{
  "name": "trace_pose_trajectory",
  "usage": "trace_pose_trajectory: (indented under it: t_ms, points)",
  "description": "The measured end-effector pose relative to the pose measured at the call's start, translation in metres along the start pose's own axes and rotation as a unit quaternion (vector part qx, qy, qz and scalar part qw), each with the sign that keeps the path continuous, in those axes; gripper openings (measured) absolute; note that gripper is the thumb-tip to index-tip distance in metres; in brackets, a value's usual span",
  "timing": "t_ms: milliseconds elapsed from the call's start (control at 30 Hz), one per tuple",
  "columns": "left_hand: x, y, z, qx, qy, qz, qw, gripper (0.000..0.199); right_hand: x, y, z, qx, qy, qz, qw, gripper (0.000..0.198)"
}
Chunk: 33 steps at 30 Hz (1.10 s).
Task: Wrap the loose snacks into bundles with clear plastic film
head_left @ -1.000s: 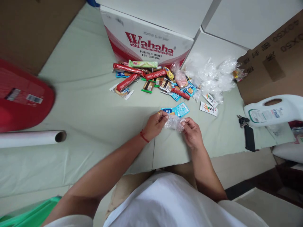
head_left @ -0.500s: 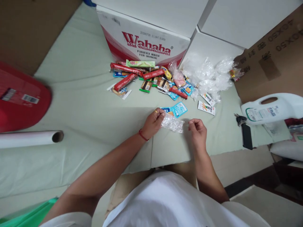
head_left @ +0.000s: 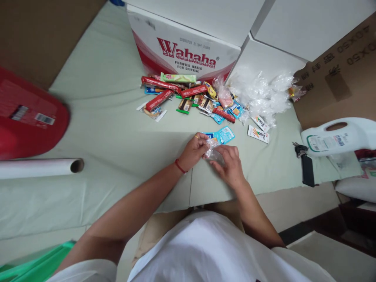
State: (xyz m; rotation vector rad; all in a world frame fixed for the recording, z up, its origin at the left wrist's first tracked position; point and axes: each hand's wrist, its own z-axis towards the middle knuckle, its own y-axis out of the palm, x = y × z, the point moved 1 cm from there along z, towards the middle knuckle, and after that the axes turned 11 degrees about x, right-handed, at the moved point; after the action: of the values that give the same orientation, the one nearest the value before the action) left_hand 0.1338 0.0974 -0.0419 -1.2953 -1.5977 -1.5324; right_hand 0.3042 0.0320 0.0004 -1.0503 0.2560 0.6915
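A small clear plastic bag (head_left: 212,152) is pinched at its left end by my left hand (head_left: 196,150), which has a ring and a red wrist cord. My right hand (head_left: 229,164) is at the bag's other end, its thumb and fingers apart around the crinkled plastic. Just behind the bag lies a light-blue snack packet (head_left: 225,135) on the green cloth. Part of that packet's left side is hidden by my left hand and the bag.
Wrapped snacks (head_left: 192,92) are heaped against a Wahaha carton (head_left: 188,51). Clear bags (head_left: 261,92) are piled to their right, near white packets (head_left: 258,134). A jug (head_left: 337,135), black phone (head_left: 307,171), white roll (head_left: 38,168) and red container (head_left: 32,117) stand or lie around.
My right hand has moved left to the bag, and its fingers have spread. The bag, stretched out flat before, is now bunched between both hands. The view has shifted slightly.
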Motion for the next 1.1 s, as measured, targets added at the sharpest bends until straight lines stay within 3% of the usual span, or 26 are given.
trace_pose_trajectory:
  t_ms: [67,133,233,367,500,567,733,933,1100]
  points:
    - [0.000,-0.001,0.001,-0.008,0.002,0.000,1.000,0.044,0.002,0.000,-0.002,0.010,0.014,0.012,1.000,0.016]
    - [-0.001,-0.001,0.001,-0.016,0.001,-0.004,1.000,0.046,0.003,0.000,-0.003,0.020,0.042,0.038,0.998,0.014]
    - [-0.001,-0.001,0.000,-0.012,-0.006,-0.015,1.000,0.045,0.004,0.001,-0.006,0.036,0.142,0.109,0.983,0.012]
    - [0.002,-0.002,-0.002,0.000,0.036,-0.016,0.999,0.040,0.001,0.002,-0.006,0.063,0.339,0.245,0.906,0.020]
    - [0.008,-0.003,-0.005,0.028,0.087,-0.017,0.996,0.049,-0.006,-0.002,0.000,0.065,0.427,0.343,0.834,0.032]
    - [0.011,-0.002,-0.006,0.013,0.081,-0.015,0.997,0.057,-0.010,-0.004,0.003,0.050,0.458,0.378,0.803,0.034]
    - [0.009,-0.002,-0.005,-0.041,0.001,0.009,0.999,0.048,-0.017,-0.008,0.006,0.008,0.496,0.427,0.756,0.041]
    - [0.015,-0.002,-0.004,-0.024,0.047,0.038,0.998,0.044,-0.014,-0.008,0.011,0.028,0.491,0.433,0.755,0.051]
    - [0.015,-0.002,-0.007,-0.053,0.048,0.062,0.995,0.039,-0.013,-0.007,0.011,0.011,0.501,0.457,0.735,0.042]
